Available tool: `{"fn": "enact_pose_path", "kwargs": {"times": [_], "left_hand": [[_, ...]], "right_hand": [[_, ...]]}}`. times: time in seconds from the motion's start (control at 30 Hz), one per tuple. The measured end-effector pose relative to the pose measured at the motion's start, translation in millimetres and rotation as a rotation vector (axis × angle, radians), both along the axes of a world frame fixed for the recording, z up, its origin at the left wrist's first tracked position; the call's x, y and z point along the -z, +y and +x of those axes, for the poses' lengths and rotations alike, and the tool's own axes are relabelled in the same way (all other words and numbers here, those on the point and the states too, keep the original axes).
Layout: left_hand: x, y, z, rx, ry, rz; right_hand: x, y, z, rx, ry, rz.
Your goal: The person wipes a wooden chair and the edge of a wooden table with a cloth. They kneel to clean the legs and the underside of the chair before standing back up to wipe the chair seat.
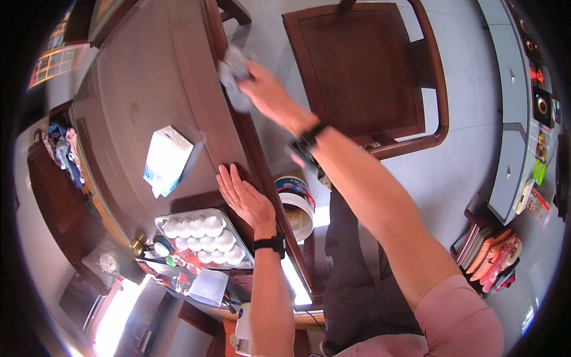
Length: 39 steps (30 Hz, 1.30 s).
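Note:
A crumpled grey cloth [234, 78], blurred, is gripped in my right hand [265, 93] at the side edge of a dark wooden table [147, 76]. My left hand [245, 201] rests flat near the same edge, fingers spread a little, holding nothing. Left of it on the tabletop stands a white and blue tissue box [167, 156] with a tissue sticking out. Just below my left hand lies a metal-looking tray [225, 216] bearing rows of white rounded items, perhaps eggs or cups.
A wooden chair [361, 71] stands right of the table. A white bucket [296, 214] is on the floor beside the table edge. Small items and a translucent plastic container [208, 286] crowd the table's lower end. Grey cabinets [508, 165] line the far right.

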<state>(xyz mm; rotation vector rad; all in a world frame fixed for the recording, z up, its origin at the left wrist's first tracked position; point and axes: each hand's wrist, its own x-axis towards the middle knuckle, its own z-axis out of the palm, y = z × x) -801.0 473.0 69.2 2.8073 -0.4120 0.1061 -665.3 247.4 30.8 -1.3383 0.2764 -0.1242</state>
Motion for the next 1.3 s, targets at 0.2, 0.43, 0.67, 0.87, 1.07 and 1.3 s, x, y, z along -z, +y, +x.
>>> {"fn": "enact_pose_path", "kwargs": {"times": [0.2,0.43,0.67,0.87,1.07,1.3], "left_hand": [[8.1,-10.4,-2.4,-0.083,0.051,0.065],[0.5,1.8,-3.7,-0.082,0.044,0.052],[1.4,-7.9,-1.8,-0.083,0.050,0.076],[4.2,-2.1,-3.6,-0.078,0.042,0.092],[-3.9,1.9,-2.1,-0.097,0.037,0.111],[2.3,-10.7,-0.6,-0.071,0.044,0.095]], "right_hand": [[3.2,61.1,15.3,0.319,-0.079,-0.338],[-37.5,123.6,-184.6,-0.153,0.387,-0.043],[-15.6,53.4,-71.8,0.111,0.152,-0.145],[-32.8,97.0,-88.5,0.198,0.080,-0.221],[1.2,90.4,-187.5,-0.290,0.504,0.014],[76.7,64.1,-23.8,0.171,0.452,0.267]]}}
